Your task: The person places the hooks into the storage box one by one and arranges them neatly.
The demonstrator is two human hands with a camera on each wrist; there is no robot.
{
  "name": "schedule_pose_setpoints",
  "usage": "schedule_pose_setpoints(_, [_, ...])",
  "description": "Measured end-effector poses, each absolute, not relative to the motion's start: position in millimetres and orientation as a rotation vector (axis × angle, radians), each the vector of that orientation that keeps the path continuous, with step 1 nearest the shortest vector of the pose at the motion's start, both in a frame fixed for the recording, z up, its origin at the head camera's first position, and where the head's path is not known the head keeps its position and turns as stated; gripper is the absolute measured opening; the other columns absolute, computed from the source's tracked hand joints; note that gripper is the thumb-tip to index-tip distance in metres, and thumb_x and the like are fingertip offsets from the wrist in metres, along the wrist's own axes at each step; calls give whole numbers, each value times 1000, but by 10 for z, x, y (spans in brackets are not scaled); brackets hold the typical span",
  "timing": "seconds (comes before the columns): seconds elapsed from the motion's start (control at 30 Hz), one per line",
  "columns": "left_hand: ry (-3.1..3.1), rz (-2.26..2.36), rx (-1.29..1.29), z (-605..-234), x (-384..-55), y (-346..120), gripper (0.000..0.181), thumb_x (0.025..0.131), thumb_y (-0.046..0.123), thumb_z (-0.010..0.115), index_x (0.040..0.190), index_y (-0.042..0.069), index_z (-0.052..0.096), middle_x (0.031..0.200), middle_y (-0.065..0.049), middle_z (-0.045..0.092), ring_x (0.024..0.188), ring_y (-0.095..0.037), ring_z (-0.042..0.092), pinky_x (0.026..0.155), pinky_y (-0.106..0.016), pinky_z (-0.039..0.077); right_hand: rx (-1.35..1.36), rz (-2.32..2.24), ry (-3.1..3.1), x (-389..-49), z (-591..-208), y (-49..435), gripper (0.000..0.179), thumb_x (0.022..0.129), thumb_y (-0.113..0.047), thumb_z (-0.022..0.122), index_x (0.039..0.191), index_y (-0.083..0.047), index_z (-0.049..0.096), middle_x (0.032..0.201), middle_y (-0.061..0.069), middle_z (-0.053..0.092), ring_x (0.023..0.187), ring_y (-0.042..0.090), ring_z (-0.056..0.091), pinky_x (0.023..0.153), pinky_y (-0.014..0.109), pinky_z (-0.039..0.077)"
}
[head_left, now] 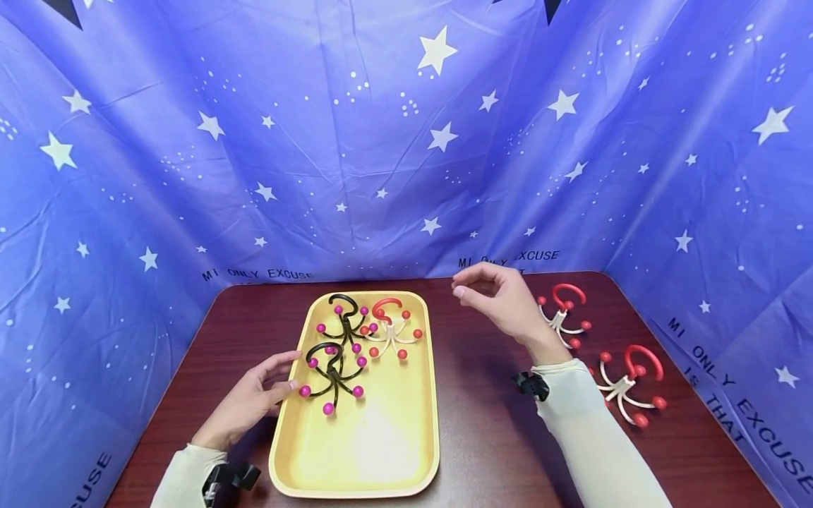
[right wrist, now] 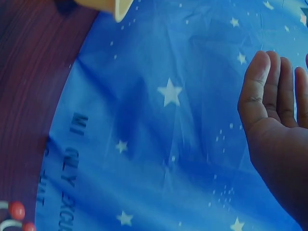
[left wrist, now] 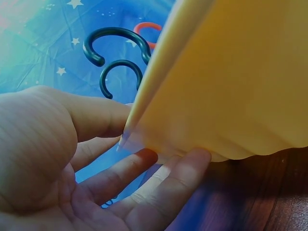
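A yellow tray (head_left: 387, 444) lies on the dark wooden table (head_left: 483, 437). In its far half sit two black spider-shaped hooks with pink ball tips (head_left: 333, 370) (head_left: 346, 317) and one white one with a red hook (head_left: 389, 328). My left hand (head_left: 254, 402) rests at the tray's left rim (left wrist: 159, 72), fingers (left wrist: 159, 192) relaxed and touching the rim and underside, holding nothing. My right hand (head_left: 498, 300) hovers above the table right of the tray, fingers loosely bent and empty. Two more white-and-red hooks (head_left: 562, 314) (head_left: 629, 384) lie to the right of that hand.
A blue star-printed cloth (head_left: 406, 141) walls in the table on the back and both sides. The tray's near half is bare yellow. The right wrist view shows mostly cloth (right wrist: 168, 120), the table edge and my right hand's fingers (right wrist: 269, 91).
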State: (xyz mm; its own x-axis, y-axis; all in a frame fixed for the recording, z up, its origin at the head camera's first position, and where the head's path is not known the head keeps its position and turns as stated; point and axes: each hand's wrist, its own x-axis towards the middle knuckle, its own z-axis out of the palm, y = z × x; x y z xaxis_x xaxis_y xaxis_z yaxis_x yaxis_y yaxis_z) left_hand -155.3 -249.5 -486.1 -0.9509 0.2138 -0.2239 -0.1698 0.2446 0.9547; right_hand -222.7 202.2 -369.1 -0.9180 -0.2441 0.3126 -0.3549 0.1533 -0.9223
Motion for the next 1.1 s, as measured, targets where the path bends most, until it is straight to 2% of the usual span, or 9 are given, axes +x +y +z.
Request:
schedule_pose_setpoints(0.13, [2212,1760,36,-4868,-1550,-2498,59,103,7,67,157,13,46,150,-29,52,104,-24,74,76,-46,66,580,1887,-2281,-2229,-3678,2202,22,94,-1,77,115,7,72,101,0,79,85,9,76,80,29,65])
schedule_pose_setpoints(0.33, [2204,1770,30,-4872,-1551,-2501,58,104,10,67,157,14,45,151,-29,52,104,-24,73,75,-46,66,527,1874,-2253,-2208,-3665,2467,16,94,0,77,109,-8,77,99,-2,79,82,8,75,78,25,64])
schedule_pose_setpoints(0.43, [2200,1774,33,-4873,-1551,-2499,58,104,10,67,157,14,45,150,-29,52,104,-25,73,75,-47,66,477,1824,-2282,-2193,-3660,2584,16,96,-4,77,111,-3,75,98,-6,80,81,7,75,72,22,63])
schedule_pose_setpoints(0.53, [2188,1782,37,-4874,-1549,-2497,58,104,9,66,157,12,44,150,-30,51,105,-25,73,76,-48,66,433,1758,-2312,-2183,-3655,2696,24,96,-6,77,116,6,72,99,-7,80,81,7,75,70,20,62])
schedule_pose_setpoints(0.63, [2171,1793,37,-4875,-1549,-2495,59,103,8,67,158,11,44,150,-31,50,107,-27,73,77,-49,67,403,1712,-2318,-2180,-3648,2800,26,96,-7,77,117,8,71,98,-10,79,79,7,75,70,19,61])
schedule_pose_setpoints(0.8, [2165,1802,37,-4875,-1551,-2494,60,103,8,67,158,11,43,150,-31,50,109,-29,72,78,-50,67,364,1695,-2290,-2171,-3643,2982,21,97,-6,77,116,2,74,97,-14,79,73,5,74,64,18,60])
schedule_pose_setpoints(0.97, [2169,1804,39,-4889,-1548,-2493,60,103,9,68,157,11,44,150,-31,50,108,-29,73,77,-49,67,316,1781,-2217,-2172,-3659,3176,19,96,-3,77,115,-3,76,98,-12,80,78,3,75,70,17,61])
schedule_pose_setpoints(1.1, [2168,1804,40,-4903,-1544,-2492,60,103,9,68,157,12,44,150,-31,50,108,-28,74,76,-50,67,238,1627,-2258,-2191,-3696,3338,19,96,-7,78,114,-12,78,96,-19,78,81,-2,74,73,13,59])
